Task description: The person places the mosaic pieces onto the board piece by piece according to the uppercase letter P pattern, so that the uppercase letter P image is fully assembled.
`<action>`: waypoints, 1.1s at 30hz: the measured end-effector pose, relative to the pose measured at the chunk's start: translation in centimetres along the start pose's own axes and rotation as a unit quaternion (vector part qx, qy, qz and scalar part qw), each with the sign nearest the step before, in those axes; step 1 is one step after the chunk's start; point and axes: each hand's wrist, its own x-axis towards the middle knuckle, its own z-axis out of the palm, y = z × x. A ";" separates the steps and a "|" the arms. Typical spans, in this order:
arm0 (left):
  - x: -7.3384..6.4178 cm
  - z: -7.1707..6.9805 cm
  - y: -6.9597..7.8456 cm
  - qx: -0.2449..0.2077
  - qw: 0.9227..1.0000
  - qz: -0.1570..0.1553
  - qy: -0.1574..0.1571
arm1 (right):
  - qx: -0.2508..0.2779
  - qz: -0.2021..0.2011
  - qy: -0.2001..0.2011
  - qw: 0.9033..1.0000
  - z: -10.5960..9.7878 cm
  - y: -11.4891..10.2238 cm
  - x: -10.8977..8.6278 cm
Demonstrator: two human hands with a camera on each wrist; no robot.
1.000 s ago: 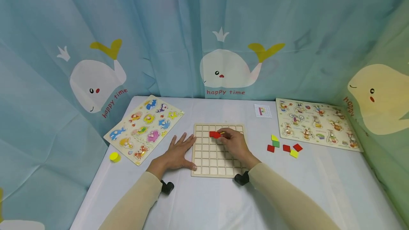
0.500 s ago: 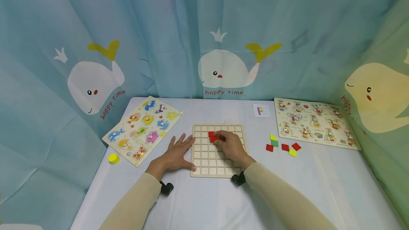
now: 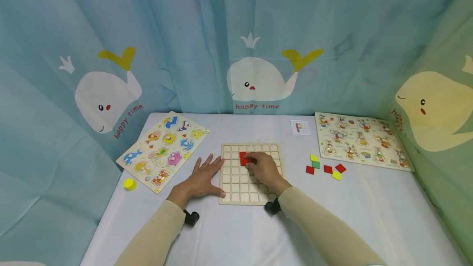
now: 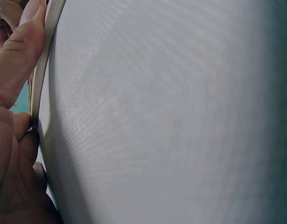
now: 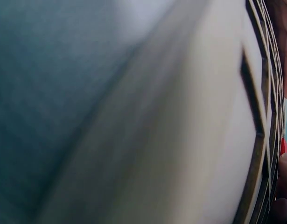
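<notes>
A person's right hand (image 3: pixel 265 168) pinches a red tile (image 3: pixel 244 162) on the upper half of a gridded wooden board (image 3: pixel 235 179), its thumb and fingers bent close together. The tile lies at those fingertips, just below a second red tile (image 3: pixel 242 154) and to the right of the left hand (image 3: pixel 201 179), apart from it. The left hand, fingers straight and spread, grasps nothing and touches the board's left edge. Loose tiles (image 3: pixel 315 164) lie on the tabletop (image 3: pixel 236 233), right of the board.
</notes>
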 end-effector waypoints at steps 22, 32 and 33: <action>-0.1 0.0 0.0 -0.008 1.000 0.006 0.004 | -0.028 -0.014 -0.005 1.000 0.2 0.1 0.1; -0.1 0.0 0.0 -0.015 1.000 0.004 0.004 | 0.071 0.013 0.014 0.997 -0.1 0.7 0.1; -0.1 0.0 0.0 -0.015 1.000 0.004 0.004 | 0.077 0.013 0.016 0.997 -0.2 0.7 0.1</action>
